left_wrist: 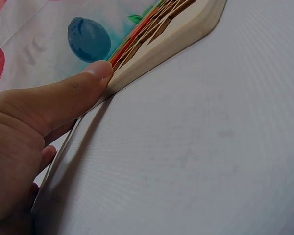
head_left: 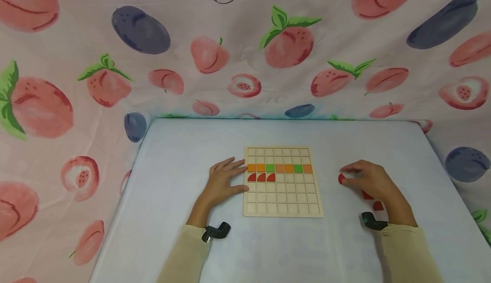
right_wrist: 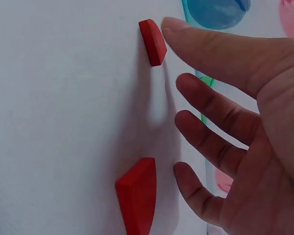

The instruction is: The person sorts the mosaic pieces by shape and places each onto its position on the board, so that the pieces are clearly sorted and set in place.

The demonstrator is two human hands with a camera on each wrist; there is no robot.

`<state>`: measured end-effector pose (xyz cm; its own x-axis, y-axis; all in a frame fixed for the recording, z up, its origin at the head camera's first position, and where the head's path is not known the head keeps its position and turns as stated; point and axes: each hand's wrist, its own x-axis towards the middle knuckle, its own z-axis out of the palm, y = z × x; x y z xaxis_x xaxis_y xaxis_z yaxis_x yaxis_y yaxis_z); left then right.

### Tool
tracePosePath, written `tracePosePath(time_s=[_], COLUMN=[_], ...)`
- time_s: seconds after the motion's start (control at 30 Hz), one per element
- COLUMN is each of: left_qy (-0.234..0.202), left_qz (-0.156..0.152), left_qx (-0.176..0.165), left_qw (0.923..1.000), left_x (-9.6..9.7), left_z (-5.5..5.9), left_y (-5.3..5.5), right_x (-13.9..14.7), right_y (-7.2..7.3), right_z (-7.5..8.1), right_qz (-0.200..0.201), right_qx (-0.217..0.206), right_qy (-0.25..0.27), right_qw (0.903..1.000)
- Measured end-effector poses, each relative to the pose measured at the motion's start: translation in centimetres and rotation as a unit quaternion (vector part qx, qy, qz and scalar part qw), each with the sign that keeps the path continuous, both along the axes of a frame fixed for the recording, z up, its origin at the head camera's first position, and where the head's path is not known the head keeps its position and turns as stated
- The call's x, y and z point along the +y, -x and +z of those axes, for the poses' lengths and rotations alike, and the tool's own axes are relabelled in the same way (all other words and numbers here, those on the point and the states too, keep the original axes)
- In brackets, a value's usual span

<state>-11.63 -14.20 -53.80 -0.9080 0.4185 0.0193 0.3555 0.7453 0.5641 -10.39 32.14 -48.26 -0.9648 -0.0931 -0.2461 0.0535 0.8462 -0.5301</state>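
A wooden grid board (head_left: 284, 208) lies mid-table. Its third row holds orange and green square tiles (head_left: 270, 168). Below them stand three red quarter-circle pieces (head_left: 261, 177) at the row's left end. My left hand (head_left: 222, 183) spreads along the board's left edge; in the left wrist view its thumb (left_wrist: 90, 81) rests against the wooden rim. To the right of the board, my right hand (head_left: 370, 178) reaches down to a red quarter-circle piece (right_wrist: 153, 43), thumb tip right beside it. The other fingers are spread and loosely bent. The right index finger is hidden behind the thumb in the right wrist view.
Under and beside the right hand lie two more red pieces, one (head_left: 367, 195) nearer the fingers and one (head_left: 378, 206) by the wrist. A white cloth covers the table (head_left: 172, 146). Behind it hangs a fruit-print curtain (head_left: 215, 14).
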Motion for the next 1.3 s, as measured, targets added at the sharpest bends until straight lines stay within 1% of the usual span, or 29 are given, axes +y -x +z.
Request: tracePosePath(time_s=[0.1,0.27,0.4,0.57,0.67,0.9,1.2,1.3], left_qy=[-0.003,-0.006,-0.006,-0.002,-0.001,0.002,-0.002,0.0], left_qz=[-0.002,-0.002,0.001,0.001,-0.001,0.006,0.001,0.0], left_qx=[0.001,0.007,0.005,0.006,0.011,0.012,0.005,0.003], left_qw=[1.0,1.0,1.0,1.0,0.9999,0.9999,1.0,1.0], left_x=[0.0,0.0,0.0,0.2,0.2,0.0,0.1,0.0], left_z=[0.0,0.1,0.2,0.3,0.3,0.3,0.2,0.1], left_y=[0.0,-0.1,-0.2,-0.1,-0.1,-0.1,-0.1,-0.1], right_x=[0.1,0.1,0.0,-0.1,-0.3,-1.1,-3.2,-4.1], right_y=[0.0,0.0,0.0,0.0,-0.1,-0.1,0.1,0.2], right_z=[-0.2,-0.7,-0.9,-0.8,-0.7,-1.0,-1.6,-2.0], right_qz=[0.006,0.016,0.019,0.004,-0.009,-0.002,0.001,0.004], right_qx=[-0.006,0.011,0.018,0.008,0.0,0.041,0.055,0.055], right_qy=[-0.004,-0.015,-0.018,-0.019,-0.007,0.02,0.08,0.108], right_qw=[1.0,0.9997,0.9995,0.9998,0.9999,0.999,0.9953,0.9926])
